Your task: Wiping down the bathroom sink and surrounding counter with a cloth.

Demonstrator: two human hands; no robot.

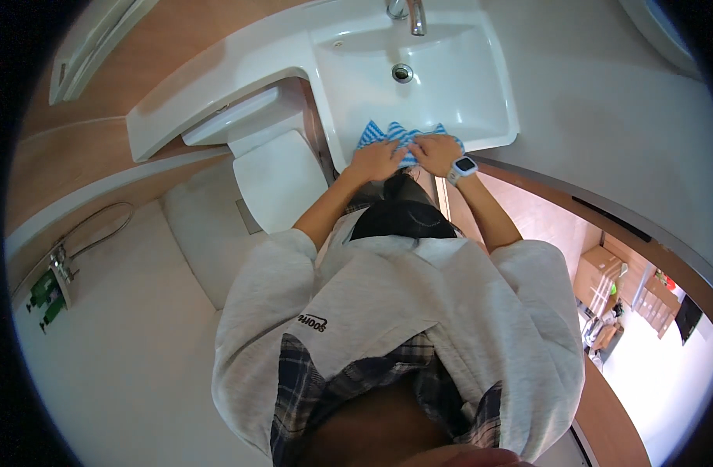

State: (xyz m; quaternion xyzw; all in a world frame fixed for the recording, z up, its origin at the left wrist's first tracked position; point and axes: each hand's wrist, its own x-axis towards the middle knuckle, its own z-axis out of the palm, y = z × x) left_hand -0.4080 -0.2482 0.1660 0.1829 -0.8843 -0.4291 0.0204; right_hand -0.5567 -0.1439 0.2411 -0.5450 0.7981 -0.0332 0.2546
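A blue-and-white patterned cloth (398,133) lies bunched along the front rim of a white washbasin (449,87). My left hand (378,160) holds its left part, with the fingers pointing inward. On the right part rests my right hand (437,153), also holding the cloth, its fingertips close to those of the left. A smartwatch (465,166) with a pale strap sits on my right wrist. Some of the cloth hangs over the basin's front edge between the hands. My palms hide the rest of it.
A chrome tap (417,20) stands above the basin's drain (402,73). Left of the basin is a toilet with its lid (280,181) down. A shower mixer (60,262) and green bottles (47,298) are at far left. Cardboard boxes (598,280) show through the doorway at right.
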